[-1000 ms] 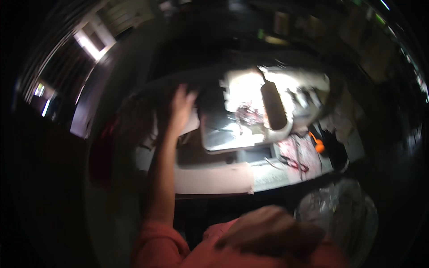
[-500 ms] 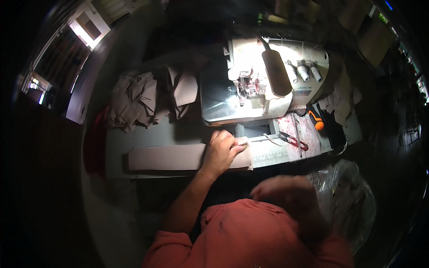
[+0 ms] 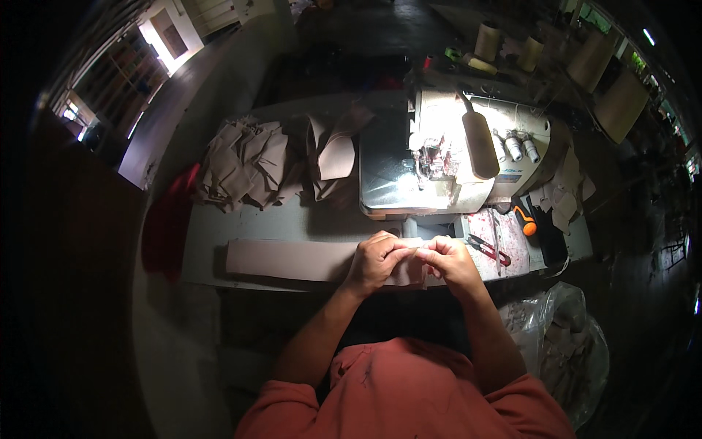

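Note:
A long pale pinkish-beige fabric strip (image 3: 292, 257) lies along the front edge of the sewing table, its length stretching to the left. My left hand (image 3: 374, 262) is closed over its right end, thumb and fingers pinching the upper edge. Right beside it, my right hand (image 3: 452, 267) pinches the same end, and the fingertips of both hands meet there. What lies between those fingertips is partly hidden. Just beyond my hands stands a brightly lit sewing machine (image 3: 523, 121) with a dark, shiny bed plate (image 3: 386, 170).
Loose fabric pieces (image 3: 245, 161) are heaped at the back left. Red-handled thread snips (image 3: 488, 250), tweezers (image 3: 498, 233) and an orange-handled tool (image 3: 526, 223) lie to the right. A clear plastic bag (image 3: 596, 344) of fabric hangs lower right. Thread cones (image 3: 488, 42) stand behind.
My right hand has come up from near my body to the strip's right end and pinches it beside my left hand. The whole view has shifted slightly.

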`<action>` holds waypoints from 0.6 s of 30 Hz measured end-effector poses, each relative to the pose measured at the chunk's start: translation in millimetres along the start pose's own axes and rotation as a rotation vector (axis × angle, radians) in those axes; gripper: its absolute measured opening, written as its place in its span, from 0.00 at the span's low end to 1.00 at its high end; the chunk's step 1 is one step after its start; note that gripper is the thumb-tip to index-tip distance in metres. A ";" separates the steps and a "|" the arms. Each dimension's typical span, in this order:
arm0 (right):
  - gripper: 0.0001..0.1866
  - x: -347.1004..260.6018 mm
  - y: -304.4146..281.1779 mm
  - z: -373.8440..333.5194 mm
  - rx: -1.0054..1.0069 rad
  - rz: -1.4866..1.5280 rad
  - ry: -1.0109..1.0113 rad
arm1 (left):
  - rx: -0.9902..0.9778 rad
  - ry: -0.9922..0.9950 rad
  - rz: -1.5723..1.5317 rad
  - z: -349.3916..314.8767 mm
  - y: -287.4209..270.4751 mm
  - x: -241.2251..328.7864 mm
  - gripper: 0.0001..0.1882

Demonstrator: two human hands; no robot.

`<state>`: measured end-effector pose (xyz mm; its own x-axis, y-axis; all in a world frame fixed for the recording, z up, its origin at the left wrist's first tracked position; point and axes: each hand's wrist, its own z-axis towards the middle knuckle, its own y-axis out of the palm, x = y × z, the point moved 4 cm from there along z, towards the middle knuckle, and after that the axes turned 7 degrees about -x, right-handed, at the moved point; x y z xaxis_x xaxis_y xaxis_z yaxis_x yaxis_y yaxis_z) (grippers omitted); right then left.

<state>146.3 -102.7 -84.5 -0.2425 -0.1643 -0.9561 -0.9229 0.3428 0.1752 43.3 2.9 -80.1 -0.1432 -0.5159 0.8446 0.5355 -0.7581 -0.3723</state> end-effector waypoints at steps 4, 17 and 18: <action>0.10 11.5 -4.8 0.4 0.006 0.108 0.021 | 0.047 -0.058 -0.030 -2.7 0.4 5.3 0.04; 0.09 -24.0 17.2 8.4 0.055 -0.599 -0.309 | 0.263 0.241 0.347 -22.7 -19.0 41.6 0.09; 0.07 -33.5 29.6 4.8 0.089 -0.372 -0.199 | 0.246 0.244 0.371 -43.0 -21.7 46.0 0.11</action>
<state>128.6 -82.6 -48.4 0.1723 -0.1130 -0.9785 -0.9053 0.3735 -0.2026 -10.7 -21.5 -49.8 -0.0813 -0.8330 0.5473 0.7631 -0.4052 -0.5035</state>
